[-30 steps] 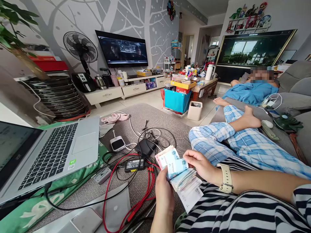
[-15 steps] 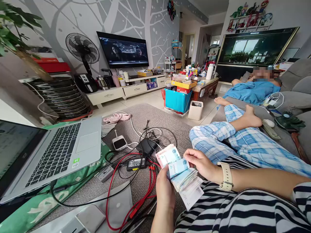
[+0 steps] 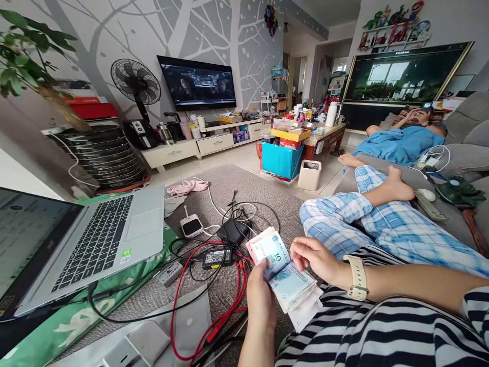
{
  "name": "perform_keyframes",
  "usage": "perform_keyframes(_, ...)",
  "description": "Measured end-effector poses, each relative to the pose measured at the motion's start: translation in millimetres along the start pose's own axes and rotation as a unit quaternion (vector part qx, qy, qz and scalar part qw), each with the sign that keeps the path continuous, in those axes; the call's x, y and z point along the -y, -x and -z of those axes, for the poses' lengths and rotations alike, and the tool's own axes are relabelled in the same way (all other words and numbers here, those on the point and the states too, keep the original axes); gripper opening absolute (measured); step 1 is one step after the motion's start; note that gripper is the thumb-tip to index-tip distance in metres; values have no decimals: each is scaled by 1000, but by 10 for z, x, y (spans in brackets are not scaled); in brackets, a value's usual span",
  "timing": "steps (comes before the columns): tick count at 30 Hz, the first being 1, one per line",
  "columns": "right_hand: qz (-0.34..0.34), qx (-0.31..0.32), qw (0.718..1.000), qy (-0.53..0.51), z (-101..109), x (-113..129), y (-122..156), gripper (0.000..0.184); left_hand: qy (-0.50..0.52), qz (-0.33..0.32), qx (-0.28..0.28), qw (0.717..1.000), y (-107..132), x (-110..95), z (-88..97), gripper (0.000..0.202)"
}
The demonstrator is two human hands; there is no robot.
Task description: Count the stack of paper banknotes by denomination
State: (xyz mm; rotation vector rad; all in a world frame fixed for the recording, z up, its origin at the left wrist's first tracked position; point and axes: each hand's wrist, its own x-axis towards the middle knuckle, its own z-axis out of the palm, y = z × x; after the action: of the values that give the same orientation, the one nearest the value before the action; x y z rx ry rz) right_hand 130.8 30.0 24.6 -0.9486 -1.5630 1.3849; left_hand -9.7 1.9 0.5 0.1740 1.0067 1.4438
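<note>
A wad of paper banknotes [image 3: 292, 288] is gripped in my left hand [image 3: 260, 295], its thumb pressed across the notes. Part of the wad, a bluish 10 note [image 3: 278, 255] with pinkish paper behind it, is folded up over that thumb's side. The lower notes fan out toward my lap, a whitish one sticking out at the bottom. My right hand [image 3: 315, 259], with a cream watch strap at the wrist, has its fingers curled in at the notes' right edge. Whether a note is pinched between those fingertips is hidden.
An open laptop [image 3: 143, 224] lies on green cloth at left. Black and red cables [image 3: 229, 295], a power adapter [image 3: 217, 258] and a small white device [image 3: 191, 225] are on the grey woven surface. Another person lies under a blue cover [image 3: 401, 142] at right.
The upper notes have been turned up toward the left hand, showing the 10 and more of the lower notes. My right fingers have curled in more. The view has shifted slightly.
</note>
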Motion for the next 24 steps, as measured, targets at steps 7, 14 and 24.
perform_keyframes(7,-22,-58,998,-4,22,-62,-65,36,-8,-10,45,999,34,-21,-5,40)
perform_keyframes(14,-41,-81,995,-29,4,-15,-94,35,-13,-12,85,996,38,-11,13,42)
perform_keyframes(24,-34,-95,995,12,19,-32,-85,33,-11,-6,87,996,-1,24,15,38)
